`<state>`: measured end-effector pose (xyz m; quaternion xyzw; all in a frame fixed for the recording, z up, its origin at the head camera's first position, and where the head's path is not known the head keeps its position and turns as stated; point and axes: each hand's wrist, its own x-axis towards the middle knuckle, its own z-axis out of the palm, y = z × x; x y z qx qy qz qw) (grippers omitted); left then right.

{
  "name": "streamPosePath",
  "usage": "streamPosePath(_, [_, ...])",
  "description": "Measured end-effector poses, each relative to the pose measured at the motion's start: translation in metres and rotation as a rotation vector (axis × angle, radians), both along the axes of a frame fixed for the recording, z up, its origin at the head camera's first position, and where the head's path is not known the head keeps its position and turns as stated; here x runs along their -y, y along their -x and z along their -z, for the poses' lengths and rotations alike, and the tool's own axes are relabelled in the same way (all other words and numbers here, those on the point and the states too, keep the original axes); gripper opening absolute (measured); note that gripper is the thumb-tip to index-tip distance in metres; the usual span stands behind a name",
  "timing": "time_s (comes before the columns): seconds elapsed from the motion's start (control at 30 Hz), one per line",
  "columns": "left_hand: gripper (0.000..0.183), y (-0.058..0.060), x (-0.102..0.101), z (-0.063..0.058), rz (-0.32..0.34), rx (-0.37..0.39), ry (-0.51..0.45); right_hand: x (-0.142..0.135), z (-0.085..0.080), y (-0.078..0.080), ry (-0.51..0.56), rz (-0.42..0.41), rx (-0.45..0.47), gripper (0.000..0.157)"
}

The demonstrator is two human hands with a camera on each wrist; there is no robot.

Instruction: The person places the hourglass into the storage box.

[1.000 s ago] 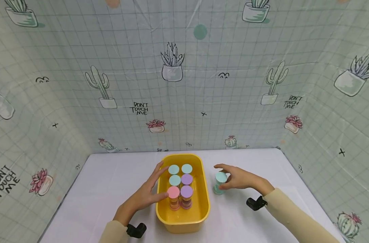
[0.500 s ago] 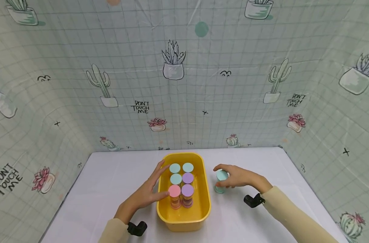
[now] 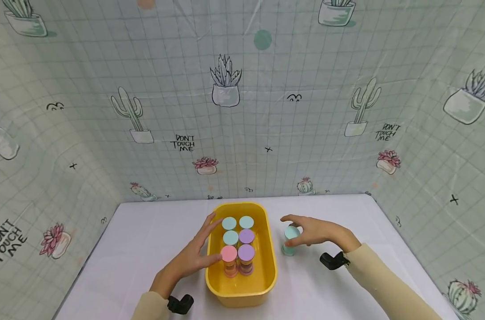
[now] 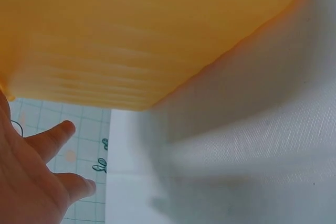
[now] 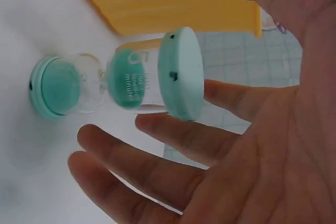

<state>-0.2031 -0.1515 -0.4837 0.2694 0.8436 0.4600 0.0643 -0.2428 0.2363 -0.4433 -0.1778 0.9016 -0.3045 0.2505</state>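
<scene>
A teal sand timer [image 3: 292, 232] stands upright on the white table, right of the yellow bin [image 3: 242, 300]. My right hand [image 3: 318, 232] is around its upper part, thumb on the near side and fingers beyond. In the right wrist view the fingers [image 5: 152, 177] are spread loosely beside the clear glass, with teal sand in both bulbs. My left hand [image 3: 192, 255] is at the bin's left side, fingers stretched along the rim. Its thumb reaches over the rim to a pink-capped sand timer [image 3: 228, 254]. In the left wrist view, the bin wall [image 4: 105, 40] hides part of this hand.
Inside the bin, more sand timers stand in two columns, with teal caps [image 3: 229, 223] and purple caps [image 3: 246, 253]. The bin's front part shows bare yellow floor [image 3: 242, 285]. A grid-patterned cloth [image 3: 242, 133] rises behind the table and on both sides.
My right wrist has shifted slightly away from me and to the left, the hand staying around the teal sand timer. The left hand and the bin hold their places.
</scene>
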Motion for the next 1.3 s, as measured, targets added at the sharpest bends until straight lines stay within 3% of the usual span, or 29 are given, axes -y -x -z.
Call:
streamPosePath(0.3, [0.087, 0.000, 0.001, 0.000, -0.006, 0.012, 0.010, 0.003, 0.001, -0.003, -0.059, -0.021, -0.060, 0.077])
streamPosePath(0.57, [0.089, -0.001, 0.001, 0.002, -0.009, 0.062, 0.031, 0.000, 0.006, -0.003, 0.010, -0.083, -0.051, 0.060])
streamPosePath(0.87, [0.087, 0.002, -0.001, -0.001, 0.005, 0.029, 0.016, 0.001, 0.002, 0.004, 0.005, -0.130, -0.188, 0.042])
streamPosePath(1.3, [0.086, 0.000, 0.001, 0.000, 0.004, 0.018, 0.012, 0.008, 0.007, 0.004, -0.035, -0.138, -0.214, 0.031])
